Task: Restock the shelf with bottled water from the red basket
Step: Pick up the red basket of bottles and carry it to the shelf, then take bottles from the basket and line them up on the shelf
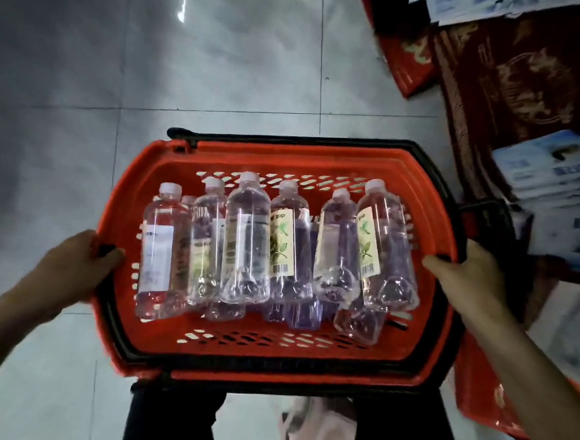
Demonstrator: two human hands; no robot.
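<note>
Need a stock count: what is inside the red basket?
Clear water bottles with white caps lie side by side in the red basket, six on top. More lie underneath, mostly covered, so the total cannot be told.

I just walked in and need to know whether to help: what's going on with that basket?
A person is holding the red basket above the tiled floor. Their left hand grips its left rim and their right hand grips its right rim. The water bottles lie on their sides inside, stacked in more than one layer, with caps pointing away from the person. Neither hand holds a bottle. Stacked cartons sit to the right.
</note>
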